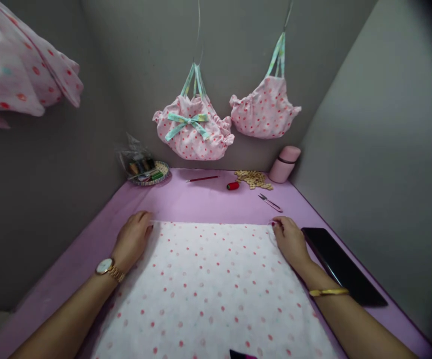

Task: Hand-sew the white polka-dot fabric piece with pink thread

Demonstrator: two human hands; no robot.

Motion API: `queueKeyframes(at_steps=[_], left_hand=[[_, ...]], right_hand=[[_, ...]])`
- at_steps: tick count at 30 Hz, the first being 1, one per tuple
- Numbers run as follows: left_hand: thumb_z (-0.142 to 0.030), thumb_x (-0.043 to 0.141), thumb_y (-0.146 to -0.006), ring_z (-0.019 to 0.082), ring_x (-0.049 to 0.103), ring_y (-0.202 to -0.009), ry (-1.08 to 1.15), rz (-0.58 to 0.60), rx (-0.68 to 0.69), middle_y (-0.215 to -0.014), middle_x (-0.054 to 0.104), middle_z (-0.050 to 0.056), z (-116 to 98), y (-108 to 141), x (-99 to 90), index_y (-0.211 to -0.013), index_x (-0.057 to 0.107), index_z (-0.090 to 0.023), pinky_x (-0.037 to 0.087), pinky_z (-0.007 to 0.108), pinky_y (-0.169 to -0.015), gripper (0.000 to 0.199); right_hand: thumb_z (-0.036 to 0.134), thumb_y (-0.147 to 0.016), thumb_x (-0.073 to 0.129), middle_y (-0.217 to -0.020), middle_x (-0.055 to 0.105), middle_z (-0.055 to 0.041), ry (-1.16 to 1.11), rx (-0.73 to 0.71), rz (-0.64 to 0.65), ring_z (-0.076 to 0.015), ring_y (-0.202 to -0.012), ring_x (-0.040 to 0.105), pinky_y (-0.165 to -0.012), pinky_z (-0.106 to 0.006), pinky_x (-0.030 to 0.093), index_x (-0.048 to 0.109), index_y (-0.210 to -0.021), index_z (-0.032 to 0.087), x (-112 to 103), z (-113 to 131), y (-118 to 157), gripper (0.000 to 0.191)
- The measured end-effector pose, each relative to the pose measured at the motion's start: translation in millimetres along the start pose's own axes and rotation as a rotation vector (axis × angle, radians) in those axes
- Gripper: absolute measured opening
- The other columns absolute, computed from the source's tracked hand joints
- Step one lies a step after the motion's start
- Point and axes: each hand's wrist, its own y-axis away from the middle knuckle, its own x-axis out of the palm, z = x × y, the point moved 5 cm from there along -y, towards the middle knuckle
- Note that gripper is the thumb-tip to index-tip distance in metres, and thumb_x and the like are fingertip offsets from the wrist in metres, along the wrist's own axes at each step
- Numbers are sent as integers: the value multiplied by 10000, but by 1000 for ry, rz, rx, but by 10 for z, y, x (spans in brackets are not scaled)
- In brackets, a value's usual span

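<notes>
A white cloth with red and pink dots (216,279) lies spread over the purple tabletop (193,204). At its far left corner, my left hand (134,238) pinches the edge between thumb and fingers. My right hand (288,240) grips the far right corner the same way, with a bit of loose thread near the fingertips. The far edge runs fairly straight between both hands. At the bottom of the view, a small dark piece with a pink part (241,354) shows on the cloth; its kind is unclear.
Beyond the cloth lie thread snips (270,202), a red thread spool (232,186), a red pencil (203,178) and a pile of small beige pieces (253,178). A pink flask (284,164), a basket (165,174) and a black tablet-like slab (341,264) stand around. Dotted garments (197,142) hang above.
</notes>
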Motion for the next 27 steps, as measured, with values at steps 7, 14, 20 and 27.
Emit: queueKeyframes(at_steps=[7,14,20,27], left_hand=[[-369,455,-850,239,367,-1261,249,400,630,-1388,403,83,-1485,418,278,-1328,330,-218,303,462,-1030,517],[-546,339,-851,300,223,-1327,295,548,770,-1460,233,145,-2057,238,690,-1383,232,-149,210,567,-1029,671],[-600,251,-847,310,218,-1326,314,546,756,-1453,240,163,-2042,166,773,-1389,226,-155,157,560,-1040,703],[-609,247,-840,296,243,-1314,387,501,873,-1436,285,168,-2514,129,872,-1378,236,-132,191,544,-1027,719]], right_hand=[[261,-870,306,-1076,559,-110,-99,-53,169,-191,-984,531,-854,-309,419,495,-1138,155,-174,318,458,344],[268,-772,446,-752,648,-72,-4,177,241,-183,-676,583,-615,-270,416,621,-781,151,-113,-159,203,211],[295,-727,504,-600,628,-28,15,254,218,-155,-550,557,-504,-236,341,588,-639,174,-30,-187,77,172],[332,-771,455,-585,625,-17,-19,238,174,-161,-537,558,-521,-242,368,593,-692,186,-30,-229,132,217]])
